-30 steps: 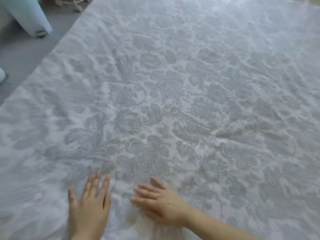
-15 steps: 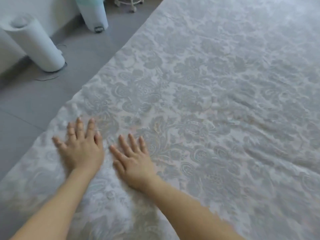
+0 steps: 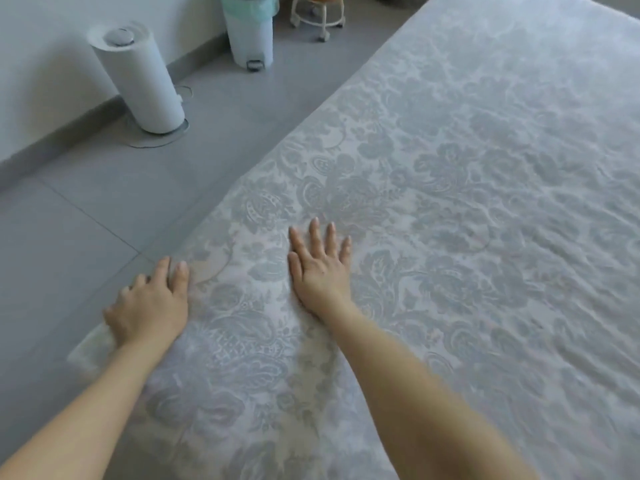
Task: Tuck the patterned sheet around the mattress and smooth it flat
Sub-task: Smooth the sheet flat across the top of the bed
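— Where do the person's hands lie?
— The right hand lies flat on the patterned sheet, palm down and fingers spread. The left hand rests at the left edge of the mattress, its fingers loose and the outer ones bent over the side.
— And the sheet?
— It covers the whole top, with fine ripples on the right. A pale bit of cloth sticks out under the left wrist.
— Beyond the bed?
— Grey tiled floor, then a white cylinder, a pedal bin and a small wheeled stool near the wall.
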### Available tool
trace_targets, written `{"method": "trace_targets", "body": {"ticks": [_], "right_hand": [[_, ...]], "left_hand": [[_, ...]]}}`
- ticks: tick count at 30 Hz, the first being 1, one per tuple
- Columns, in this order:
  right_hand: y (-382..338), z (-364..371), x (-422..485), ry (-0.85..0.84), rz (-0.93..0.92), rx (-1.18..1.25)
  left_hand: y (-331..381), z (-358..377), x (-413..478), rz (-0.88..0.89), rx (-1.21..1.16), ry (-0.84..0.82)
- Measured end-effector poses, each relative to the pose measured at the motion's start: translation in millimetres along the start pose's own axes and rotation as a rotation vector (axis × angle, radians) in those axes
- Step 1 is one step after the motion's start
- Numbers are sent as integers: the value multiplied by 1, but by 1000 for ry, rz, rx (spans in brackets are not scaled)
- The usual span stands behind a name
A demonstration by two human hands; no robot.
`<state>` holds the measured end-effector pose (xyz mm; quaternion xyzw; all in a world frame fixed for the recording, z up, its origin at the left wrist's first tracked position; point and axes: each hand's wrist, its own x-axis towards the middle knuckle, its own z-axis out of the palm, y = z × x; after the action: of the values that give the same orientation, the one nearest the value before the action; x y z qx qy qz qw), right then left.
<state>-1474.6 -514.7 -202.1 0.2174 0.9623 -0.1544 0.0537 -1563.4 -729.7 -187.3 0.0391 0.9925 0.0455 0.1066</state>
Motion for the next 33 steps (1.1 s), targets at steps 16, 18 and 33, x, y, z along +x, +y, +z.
{"method": "trace_targets", "body": {"ticks": [16,18,33], "right_hand": [[123,12,-358,-142,-221,35],[117,5,-408,-250,-419,123],[336,-33,-697,-294,1313,151]], "left_hand": [[150,39,-250,1118,174,-105],[156,53,-284,1112,244,-217],[221,86,-447,1050,557,-414]]}}
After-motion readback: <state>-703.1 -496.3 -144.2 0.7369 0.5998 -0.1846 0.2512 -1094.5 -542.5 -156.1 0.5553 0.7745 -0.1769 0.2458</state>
